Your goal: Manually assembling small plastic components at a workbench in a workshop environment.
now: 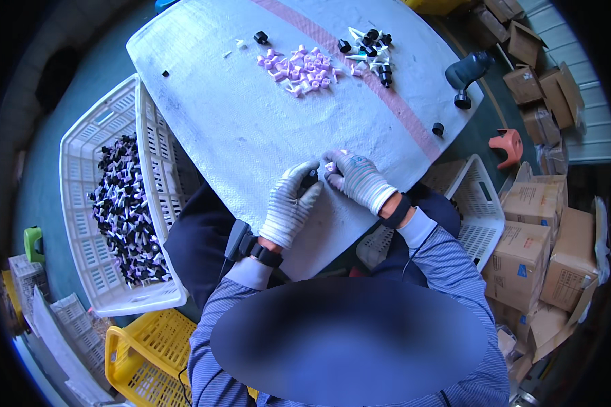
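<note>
Both my hands wear striped work gloves and are close together over the near part of the white-covered table. Between the thumb and fingers of my left hand is a small black cap. My right hand, just beside it, pinches a small pink plastic piece; the fingers cover much of it. Farther back lies a loose pile of pink plastic pieces. To its right is a heap of black caps and white pointed nozzles.
At the left stands a white crate holding many black, white and pink parts. A yellow basket is below it. A dark bottle lies near the table's right edge. Cardboard boxes and an orange stool are on the right.
</note>
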Action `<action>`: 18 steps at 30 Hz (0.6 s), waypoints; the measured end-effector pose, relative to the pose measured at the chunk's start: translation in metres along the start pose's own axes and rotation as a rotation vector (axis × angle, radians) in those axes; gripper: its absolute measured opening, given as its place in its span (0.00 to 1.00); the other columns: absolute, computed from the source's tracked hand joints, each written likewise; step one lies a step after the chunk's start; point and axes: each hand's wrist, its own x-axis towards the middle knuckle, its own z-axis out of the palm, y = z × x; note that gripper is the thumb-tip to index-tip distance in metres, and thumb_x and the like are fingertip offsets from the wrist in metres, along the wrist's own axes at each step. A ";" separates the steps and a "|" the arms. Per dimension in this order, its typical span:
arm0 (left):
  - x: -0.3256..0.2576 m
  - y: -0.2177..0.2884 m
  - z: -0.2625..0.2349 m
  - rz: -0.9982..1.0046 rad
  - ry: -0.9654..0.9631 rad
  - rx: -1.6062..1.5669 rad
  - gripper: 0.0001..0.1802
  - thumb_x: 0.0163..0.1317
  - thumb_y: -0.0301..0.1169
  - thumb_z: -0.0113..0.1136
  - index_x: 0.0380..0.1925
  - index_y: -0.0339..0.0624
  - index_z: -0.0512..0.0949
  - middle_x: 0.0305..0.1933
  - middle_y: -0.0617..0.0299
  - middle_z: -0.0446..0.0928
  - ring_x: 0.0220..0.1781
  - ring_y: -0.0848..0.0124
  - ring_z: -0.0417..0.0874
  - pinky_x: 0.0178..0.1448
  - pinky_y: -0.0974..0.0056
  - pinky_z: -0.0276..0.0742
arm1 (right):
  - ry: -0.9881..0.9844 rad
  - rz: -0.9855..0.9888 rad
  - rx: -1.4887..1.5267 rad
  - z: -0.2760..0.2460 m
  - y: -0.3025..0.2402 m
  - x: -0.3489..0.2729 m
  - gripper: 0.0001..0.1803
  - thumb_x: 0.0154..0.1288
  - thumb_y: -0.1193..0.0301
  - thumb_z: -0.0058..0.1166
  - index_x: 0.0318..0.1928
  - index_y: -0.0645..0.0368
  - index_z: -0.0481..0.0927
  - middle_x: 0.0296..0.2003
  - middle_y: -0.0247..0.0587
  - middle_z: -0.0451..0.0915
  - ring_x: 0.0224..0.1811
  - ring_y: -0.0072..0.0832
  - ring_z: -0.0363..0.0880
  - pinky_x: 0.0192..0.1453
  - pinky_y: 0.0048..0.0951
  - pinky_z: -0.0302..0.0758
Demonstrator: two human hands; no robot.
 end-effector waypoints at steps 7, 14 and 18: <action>0.001 0.003 0.000 0.022 0.003 0.030 0.21 0.61 0.26 0.65 0.56 0.39 0.77 0.49 0.53 0.81 0.51 0.64 0.82 0.59 0.62 0.76 | 0.017 -0.108 0.102 0.004 0.007 -0.005 0.15 0.68 0.67 0.50 0.53 0.56 0.77 0.43 0.52 0.80 0.46 0.49 0.81 0.51 0.44 0.77; 0.000 -0.002 -0.001 0.034 -0.002 0.077 0.21 0.62 0.28 0.66 0.56 0.39 0.78 0.50 0.53 0.81 0.52 0.64 0.82 0.60 0.62 0.75 | 0.090 -0.180 0.131 0.006 -0.001 -0.006 0.14 0.69 0.67 0.50 0.53 0.54 0.77 0.41 0.51 0.81 0.45 0.49 0.81 0.49 0.44 0.77; 0.001 0.003 -0.002 0.051 -0.028 0.101 0.22 0.62 0.28 0.66 0.57 0.39 0.77 0.50 0.53 0.81 0.53 0.64 0.82 0.60 0.61 0.76 | 0.041 -0.106 0.048 -0.013 -0.016 -0.011 0.14 0.71 0.65 0.49 0.53 0.53 0.77 0.41 0.49 0.82 0.42 0.48 0.82 0.46 0.46 0.78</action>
